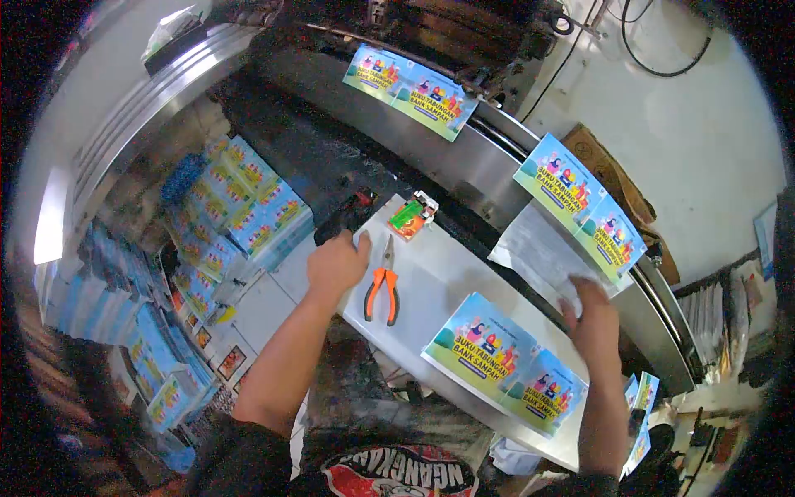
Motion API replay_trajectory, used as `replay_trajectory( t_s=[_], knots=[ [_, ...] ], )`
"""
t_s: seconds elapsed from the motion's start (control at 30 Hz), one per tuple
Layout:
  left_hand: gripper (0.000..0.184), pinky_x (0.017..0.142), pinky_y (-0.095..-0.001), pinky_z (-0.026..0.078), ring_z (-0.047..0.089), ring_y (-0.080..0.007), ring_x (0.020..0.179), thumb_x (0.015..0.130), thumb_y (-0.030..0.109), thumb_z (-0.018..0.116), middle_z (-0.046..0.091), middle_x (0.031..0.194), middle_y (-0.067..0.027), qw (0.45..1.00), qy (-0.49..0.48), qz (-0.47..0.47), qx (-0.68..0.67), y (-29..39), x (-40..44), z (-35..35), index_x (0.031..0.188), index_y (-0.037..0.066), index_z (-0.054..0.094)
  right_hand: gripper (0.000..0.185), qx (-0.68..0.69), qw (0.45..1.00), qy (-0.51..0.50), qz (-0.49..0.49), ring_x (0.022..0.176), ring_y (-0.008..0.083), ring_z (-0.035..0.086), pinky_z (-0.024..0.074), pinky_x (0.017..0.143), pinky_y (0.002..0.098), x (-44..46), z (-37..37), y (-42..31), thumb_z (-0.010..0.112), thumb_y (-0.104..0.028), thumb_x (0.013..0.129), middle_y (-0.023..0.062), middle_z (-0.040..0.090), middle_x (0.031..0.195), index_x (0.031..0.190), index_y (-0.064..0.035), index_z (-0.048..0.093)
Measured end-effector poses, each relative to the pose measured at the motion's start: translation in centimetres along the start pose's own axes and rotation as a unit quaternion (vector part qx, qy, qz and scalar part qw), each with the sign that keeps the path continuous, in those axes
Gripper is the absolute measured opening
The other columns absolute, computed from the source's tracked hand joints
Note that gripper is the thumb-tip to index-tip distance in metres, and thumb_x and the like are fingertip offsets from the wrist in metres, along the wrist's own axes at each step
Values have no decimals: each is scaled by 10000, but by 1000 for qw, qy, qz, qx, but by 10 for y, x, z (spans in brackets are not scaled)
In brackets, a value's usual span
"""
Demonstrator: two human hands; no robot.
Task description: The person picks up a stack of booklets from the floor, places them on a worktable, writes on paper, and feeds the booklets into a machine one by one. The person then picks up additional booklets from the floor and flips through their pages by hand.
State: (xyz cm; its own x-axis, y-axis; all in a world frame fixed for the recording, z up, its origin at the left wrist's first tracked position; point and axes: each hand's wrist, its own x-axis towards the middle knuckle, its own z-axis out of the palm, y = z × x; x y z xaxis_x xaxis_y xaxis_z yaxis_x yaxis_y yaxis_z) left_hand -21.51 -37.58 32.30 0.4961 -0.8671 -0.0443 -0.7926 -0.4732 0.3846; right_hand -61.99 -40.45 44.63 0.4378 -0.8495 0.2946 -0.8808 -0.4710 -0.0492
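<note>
My left hand (338, 263) is at the left end of a narrow white table (414, 282), its fingers curled down beside a dark object (352, 217); what they hold, if anything, is hidden. Just right of it lie pliers (382, 286) with orange and black handles. My right hand (595, 311) is over the table's far edge, fingers apart and bent, near a white sheet (542, 253). Above that sheet a printed cover (580, 211) hangs over the metal rail. Below and left of this hand rests a stack of printed covers (505, 364) reading "Buku Tabungan Bank Sampah".
Another cover (411, 89) hangs farther left on the metal rail (497, 153). A small green and orange box (409, 219) with a metal part sits at the table's far corner. Printed stacks (257, 199) stand at left on the floor. Cardboard (609, 166) leans behind the rail.
</note>
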Motion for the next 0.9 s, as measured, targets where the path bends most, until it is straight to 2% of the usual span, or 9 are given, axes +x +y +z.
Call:
replay_trajectory(
  t_s=[0.07,0.13,0.2,0.37,0.53,0.7,0.77,0.87,0.9],
  knots=[
    [562,775,-500,531,678,-388,873,947,494,359,687,916,-248,1000,-11,-9,1,3,-1,-4,1004,13,646,539,-1,992,-129,17,1094,378,575,471,950,456,-39,-29,-41,694,-370,828,205,600,1201,1228,-27,579],
    [565,782,-502,529,678,-387,877,947,495,358,689,924,-243,1000,-18,-16,3,6,-3,-9,1019,13,645,695,16,954,-291,67,1138,392,525,451,966,470,-65,-47,-84,712,-477,785,207,537,1288,1273,-13,537],
    [564,797,-504,526,677,-386,887,946,495,359,691,936,-234,1000,-12,-20,9,7,-6,-11,1029,14,642,756,-30,976,-214,-18,1102,352,523,463,906,445,-96,-38,-96,805,-402,693,171,508,1302,1277,-3,537],
    [560,796,-507,523,677,-391,876,946,495,363,692,929,-230,999,-33,-24,1,3,0,-5,1019,15,643,808,-51,980,-189,-36,1166,364,494,437,969,449,-114,-15,-86,818,-441,651,184,493,1344,1266,10,553],
    [540,784,-509,522,678,-392,861,943,490,377,691,915,-230,1000,-17,-22,-11,-1,0,-2,1003,23,642,819,80,975,-204,43,1121,359,576,464,979,415,-110,-20,-69,876,-378,558,173,582,1293,1240,-26,590],
    [556,776,-534,518,676,-405,845,936,519,395,693,913,-228,999,-24,-19,-22,-2,1,-3,1002,29,650,560,123,967,-223,19,1053,357,609,498,918,417,-97,-44,-67,792,-175,686,176,637,1179,1195,-38,603],
    [554,773,-534,519,676,-405,840,935,521,397,694,907,-226,999,-17,-21,-26,-3,2,-1,998,32,649,384,141,947,-286,42,974,373,627,501,873,410,-86,-62,-69,678,-81,748,194,660,1089,1125,-26,631],
    [532,748,-521,525,680,-395,817,935,496,403,693,879,-225,1000,-9,-18,-24,-1,2,-2,971,24,647,284,29,946,-309,96,915,367,638,498,829,394,-68,-84,-42,641,-60,789,217,663,1046,1069,-9,650],
    [514,726,-508,531,684,-386,800,936,469,409,691,857,-227,1000,-8,-15,-17,-1,1,-3,948,14,647,265,68,949,-282,124,910,339,645,494,810,390,-57,-90,-28,641,-75,806,226,663,1005,1059,1,650]
  ],
)
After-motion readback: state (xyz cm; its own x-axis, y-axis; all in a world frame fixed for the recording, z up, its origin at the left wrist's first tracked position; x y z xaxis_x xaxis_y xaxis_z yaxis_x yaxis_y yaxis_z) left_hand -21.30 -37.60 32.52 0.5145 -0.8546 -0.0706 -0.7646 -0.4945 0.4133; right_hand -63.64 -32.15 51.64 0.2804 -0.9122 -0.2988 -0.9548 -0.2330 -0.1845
